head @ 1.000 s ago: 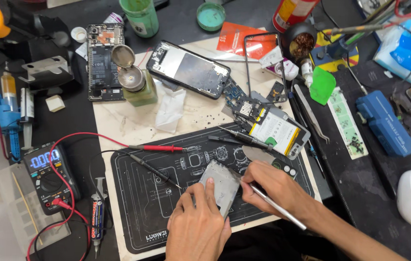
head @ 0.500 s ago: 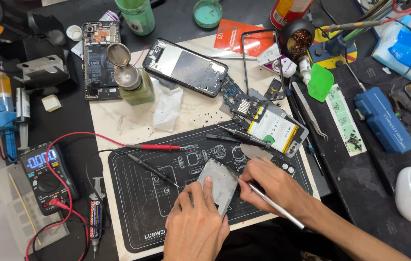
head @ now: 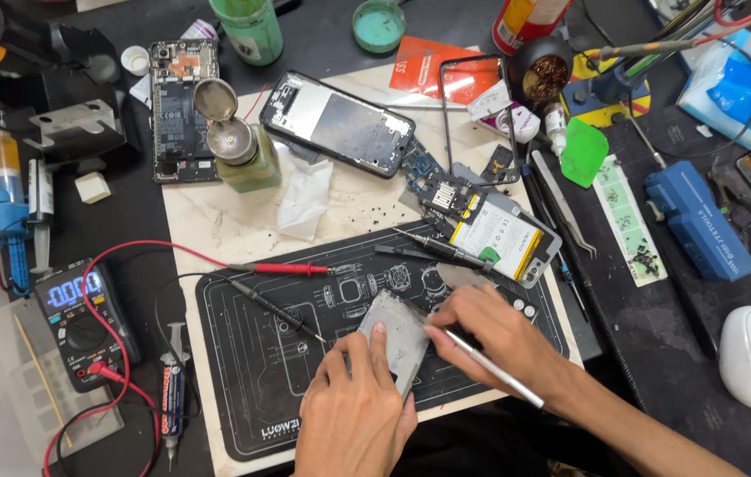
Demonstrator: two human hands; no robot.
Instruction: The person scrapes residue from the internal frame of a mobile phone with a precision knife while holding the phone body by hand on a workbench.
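Grey metal plate (head: 396,340), flat and roughly rectangular, lies on the black repair mat (head: 252,389) in the lower centre of the frame, tilted so its long axis runs from lower right to upper left. Left hand (head: 353,411) comes up from the bottom edge, palm down; its fingers (head: 379,340) press the plate's lower portion flat against the mat, pinning rather than gripping. Right hand (head: 499,340) enters from the lower right and sits just to the right of the plate, fingers closed pen-fashion around a thin silver tool (head: 490,367). Tool's shaft slants down toward the lower right; its tip meets the plate's right edge, about midway along. So the plate lies left of the right fingers and directly above the left ones; both hands touch or nearly touch it, the left bearing on it more fully.

Around: opened phone with white battery (head: 495,238) just above and right of the right hand, a dark screwdriver (head: 442,252) lying against it. Red probe (head: 278,268) and black probe (head: 274,309) rest on the mat's upper left, leads running to a multimeter (head: 79,318) at the left edge. Second phone, back off (head: 336,124), in the upper centre on the table (head: 658,371). Green bottle with metal cap (head: 243,155) beside it.
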